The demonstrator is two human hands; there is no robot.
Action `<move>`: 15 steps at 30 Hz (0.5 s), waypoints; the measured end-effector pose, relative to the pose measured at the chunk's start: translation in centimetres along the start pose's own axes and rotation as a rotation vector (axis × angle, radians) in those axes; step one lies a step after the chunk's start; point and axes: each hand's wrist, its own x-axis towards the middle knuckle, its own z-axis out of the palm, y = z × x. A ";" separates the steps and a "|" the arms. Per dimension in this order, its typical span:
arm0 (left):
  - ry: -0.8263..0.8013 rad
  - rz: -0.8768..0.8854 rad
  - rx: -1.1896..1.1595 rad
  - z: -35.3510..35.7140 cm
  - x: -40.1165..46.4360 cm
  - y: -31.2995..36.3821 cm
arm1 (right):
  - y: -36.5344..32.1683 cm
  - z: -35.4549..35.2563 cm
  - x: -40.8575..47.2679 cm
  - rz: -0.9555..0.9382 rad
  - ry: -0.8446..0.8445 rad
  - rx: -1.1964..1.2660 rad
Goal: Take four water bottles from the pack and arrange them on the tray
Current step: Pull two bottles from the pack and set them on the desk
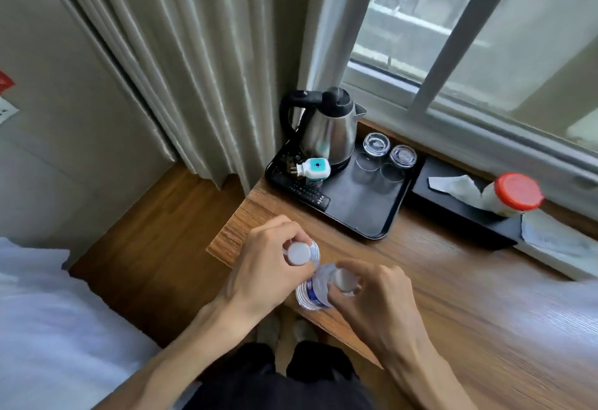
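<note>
Your left hand (268, 267) has its grip pinched around the neck of one water bottle (302, 252), fingers curled just under the white cap, and your right hand (372, 296) pinches the neck of a second water bottle (318, 290) the same way, its blue-printed label showing between your two hands. Both bottles are upright or nearly so, close together, over the near left corner of the wooden tabletop (453, 296); whether their bases rest on it you cannot tell. Farther back, at the far left corner, sits the black tray (362, 209), with no bottle on it yet. On the tray stand a steel kettle (330, 131) at its back left, two upturned glasses (388, 151) at its back right, a small white and teal plug-in device (314, 168) and a dark remote (304, 191) along its left side. Beside the tray's right edge lies a black tissue box (459, 202), and on it a red-capped container (514, 193).
</note>
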 end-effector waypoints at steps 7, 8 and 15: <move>-0.139 0.158 -0.005 1.4 6.5 -0.9 | -0.3 0.2 3.1 0.224 0.225 -0.028; -0.154 0.167 -0.009 1.6 7.3 -1.0 | -0.3 0.3 3.6 0.244 0.239 -0.032; -0.216 0.169 -0.004 3.2 11.5 -1.2 | 0.5 0.1 7.1 0.308 0.331 -0.062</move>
